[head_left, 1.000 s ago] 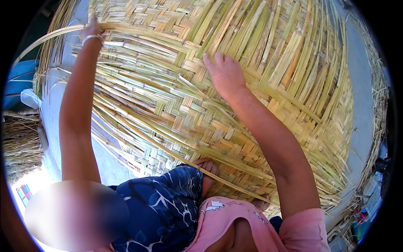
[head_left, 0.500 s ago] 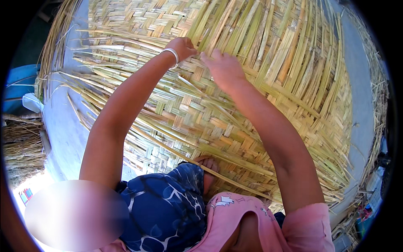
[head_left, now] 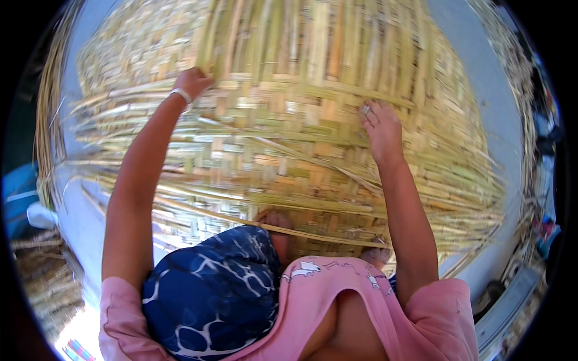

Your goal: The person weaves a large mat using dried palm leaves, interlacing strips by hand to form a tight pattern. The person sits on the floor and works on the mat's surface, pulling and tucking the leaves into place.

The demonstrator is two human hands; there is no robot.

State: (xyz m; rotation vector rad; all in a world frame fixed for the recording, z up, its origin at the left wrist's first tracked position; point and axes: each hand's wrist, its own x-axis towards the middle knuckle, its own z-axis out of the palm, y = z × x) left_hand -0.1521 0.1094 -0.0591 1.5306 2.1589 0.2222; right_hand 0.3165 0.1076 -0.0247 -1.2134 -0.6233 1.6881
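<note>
Left hand (head_left: 191, 82) was raised at the upper left of the head view, fingers curled closed around the end of a pale strip on the woven reed mat (head_left: 289, 138); a light bangle (head_left: 180, 94) sat on that wrist. Right hand (head_left: 380, 129) lay palm-down on the mat's weave right of centre, fingers loosely spread and pressing on the strips, gripping nothing that could be made out. The mat filled most of the view ahead of the person, its loose strip ends fanning out left and right. Below, a blue patterned cloth (head_left: 211, 289) and pink shirt (head_left: 361, 301) covered the lap and chest. Dry straw (head_left: 42, 283) lay at lower left.
</note>
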